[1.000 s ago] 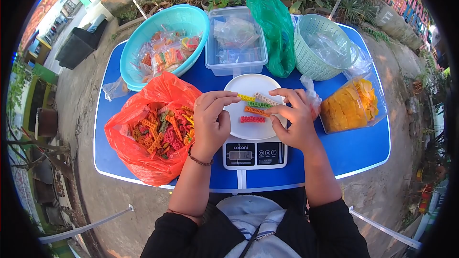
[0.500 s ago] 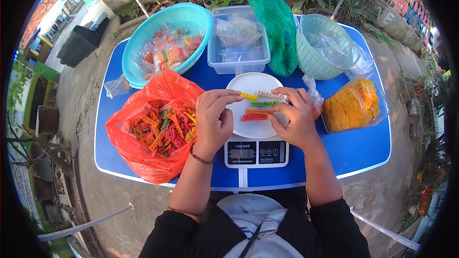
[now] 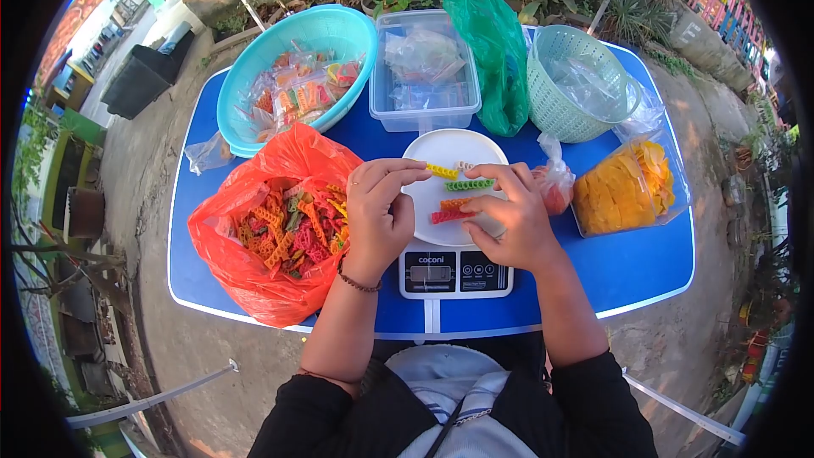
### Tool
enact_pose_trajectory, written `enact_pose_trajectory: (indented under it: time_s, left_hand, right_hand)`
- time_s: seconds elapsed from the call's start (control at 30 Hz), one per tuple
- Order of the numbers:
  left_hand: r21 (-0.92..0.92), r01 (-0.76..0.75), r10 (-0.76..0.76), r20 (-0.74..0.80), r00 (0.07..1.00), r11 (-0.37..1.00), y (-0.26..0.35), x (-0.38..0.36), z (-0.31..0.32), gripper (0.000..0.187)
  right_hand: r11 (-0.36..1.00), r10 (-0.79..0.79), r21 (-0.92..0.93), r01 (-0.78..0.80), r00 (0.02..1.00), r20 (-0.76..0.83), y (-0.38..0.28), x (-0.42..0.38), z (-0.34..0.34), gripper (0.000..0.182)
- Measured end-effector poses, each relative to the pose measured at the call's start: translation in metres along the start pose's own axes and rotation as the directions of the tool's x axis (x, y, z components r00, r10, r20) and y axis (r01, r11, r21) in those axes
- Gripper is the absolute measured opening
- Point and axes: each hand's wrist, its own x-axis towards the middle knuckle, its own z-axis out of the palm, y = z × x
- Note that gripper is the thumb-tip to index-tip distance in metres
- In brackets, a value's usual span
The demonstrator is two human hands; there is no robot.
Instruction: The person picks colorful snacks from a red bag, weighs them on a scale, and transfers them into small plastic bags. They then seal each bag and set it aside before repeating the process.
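Note:
A white kitchen scale (image 3: pixel 456 274) with a round white plate (image 3: pixel 432 227) stands in front of me. On the plate lie several spiral snack pieces: yellow (image 3: pixel 442 171), green (image 3: pixel 469 186), orange (image 3: pixel 454 204), red (image 3: pixel 451 216) and a pale one partly covered by fingers. My left hand (image 3: pixel 383 208) is at the plate's left edge, its fingers closed on the end of the yellow piece. Over the plate's right side, my right hand (image 3: pixel 517 214) has thumb and index finger apart, close to the green and red pieces; nothing is gripped.
Left are a red bag (image 3: pixel 225 246) of colourful snacks and a turquoise basin (image 3: pixel 233 110). Behind the scale stand a clear tub (image 3: pixel 424 119), a green bag (image 3: pixel 500 68) and a pale green basket (image 3: pixel 555 114). A container of orange chips (image 3: pixel 623 191) is right.
My right hand has shifted slightly left and down over the plate, now covering much of the pale piece. The thumb has come nearer the red piece. My left hand has hardly moved.

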Motion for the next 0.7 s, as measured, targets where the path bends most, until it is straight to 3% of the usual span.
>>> enact_pose_trajectory:
  time_s: [0.17,0.37,0.7]
  left_hand:
    - [0.005,0.009,-0.009,0.003,1.000,1.000,0.0010,-0.0001,-0.0006,0.044]
    - [-0.002,0.006,-0.006,0.000,1.000,1.000,0.0015,0.0000,-0.0004,0.044]
    - [-0.007,0.003,-0.003,-0.005,1.000,1.000,0.0002,-0.0009,-0.0002,0.044]
  right_hand:
    - [1.000,0.004,0.005,-0.004,1.000,0.022,-0.0001,0.0008,-0.0040,0.018]
    - [0.998,-0.045,0.030,0.046,0.998,-0.040,0.0025,0.0005,-0.0004,0.017]
    - [0.999,0.049,0.020,-0.046,0.977,-0.209,0.0047,0.0006,-0.0009,0.016]
